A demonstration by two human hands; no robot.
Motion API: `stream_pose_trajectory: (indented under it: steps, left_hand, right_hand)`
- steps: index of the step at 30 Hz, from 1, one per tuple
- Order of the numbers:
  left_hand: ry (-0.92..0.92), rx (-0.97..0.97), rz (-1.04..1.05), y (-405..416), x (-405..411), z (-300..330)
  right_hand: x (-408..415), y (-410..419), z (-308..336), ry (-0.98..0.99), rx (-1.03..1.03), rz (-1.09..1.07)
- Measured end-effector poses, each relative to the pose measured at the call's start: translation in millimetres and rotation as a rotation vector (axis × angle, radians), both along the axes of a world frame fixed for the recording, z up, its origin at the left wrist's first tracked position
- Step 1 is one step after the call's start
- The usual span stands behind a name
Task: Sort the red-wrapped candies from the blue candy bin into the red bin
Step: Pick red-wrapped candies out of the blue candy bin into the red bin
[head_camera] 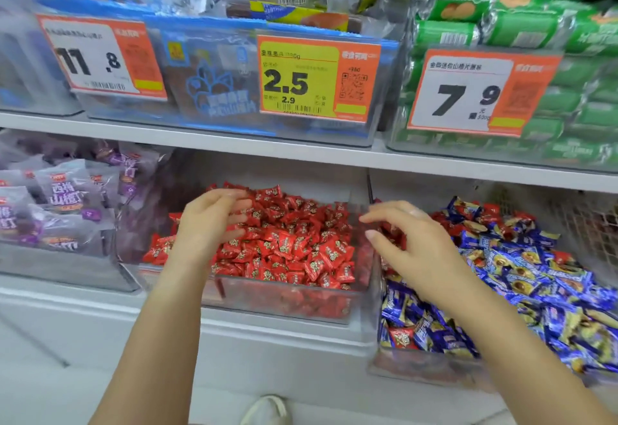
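Observation:
A clear red bin (284,306) on the lower shelf is heaped with red-wrapped candies (301,240). To its right, the clear blue candy bin (418,366) holds blue-wrapped candies (521,277) with red ones mixed in, one at the front (401,337) and several at the back (495,217). My left hand (214,220) hovers over the left of the red pile, its loosely bent fingers touching the candies. My right hand (414,247) is above the wall between the two bins, fingers curled round a few red candies that show under the fingertips.
A bin of purple snack bags (50,210) stands left of the red bin. The upper shelf edge (234,143) overhangs the bins, carrying boxes with price tags (317,80) and green biscuit packs (521,29). A shoe (267,411) shows on the floor below.

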State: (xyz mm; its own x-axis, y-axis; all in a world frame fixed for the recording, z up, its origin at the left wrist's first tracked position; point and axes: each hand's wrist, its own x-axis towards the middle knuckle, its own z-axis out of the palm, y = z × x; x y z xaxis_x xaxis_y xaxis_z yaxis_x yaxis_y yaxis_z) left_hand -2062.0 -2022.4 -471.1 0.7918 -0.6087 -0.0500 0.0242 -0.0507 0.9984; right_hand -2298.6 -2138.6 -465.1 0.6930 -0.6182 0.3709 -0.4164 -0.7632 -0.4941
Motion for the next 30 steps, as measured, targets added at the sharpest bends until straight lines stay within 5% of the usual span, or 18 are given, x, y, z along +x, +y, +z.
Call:
stream_pose_trajectory:
  steps: [6,12,16,22,30]
  left_hand:
    - [-0.366,0.260,-0.422,-24,-71,-1]
    - [-0.487,0.389,-0.862,-50,-114,-9]
    - [-0.444,0.406,-0.922,-52,-108,-8]
    - [-0.436,0.396,-0.984,-57,-102,-10]
    - [-0.432,0.405,-1.010,-60,-99,-8]
  right_hand:
    - [-69,-26,-16,0.049,0.154,-0.255]
    - [-59,-40,-6,0.351,0.097,-0.157]
    - [-16,-60,-1,0.610,-0.005,-0.099]
    - [45,-99,-21,0.797,0.222,0.063]
    - [52,-102,-31,1.065,0.143,0.103]
